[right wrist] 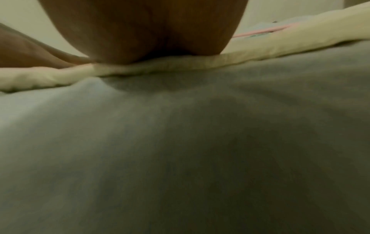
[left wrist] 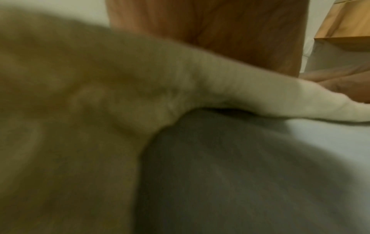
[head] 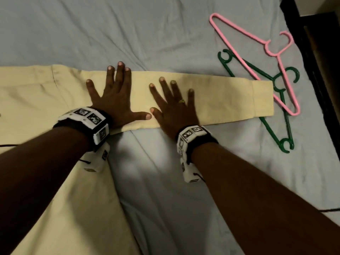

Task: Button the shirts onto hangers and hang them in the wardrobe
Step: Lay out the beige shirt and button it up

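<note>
A pale yellow shirt (head: 46, 190) lies flat on the bed, its sleeve (head: 226, 100) stretched out to the right. My left hand (head: 116, 92) presses flat on the sleeve near the shoulder, fingers spread. My right hand (head: 173, 103) presses flat beside it, farther along the sleeve, thumbs nearly touching. A pink hanger (head: 257, 52) lies across a green hanger (head: 283, 115) just past the cuff. In the left wrist view the yellow cloth (left wrist: 80, 95) fills the left side, blurred. The right wrist view shows my palm (right wrist: 144, 31) on the sleeve's edge (right wrist: 180, 64).
A light blue-grey bedsheet (head: 147, 30) covers the bed, with bare sheet (head: 156, 172) between my forearms. The bed's dark right edge (head: 316, 70) runs close beside the hangers. A thin black cable (head: 7, 145) lies at the left.
</note>
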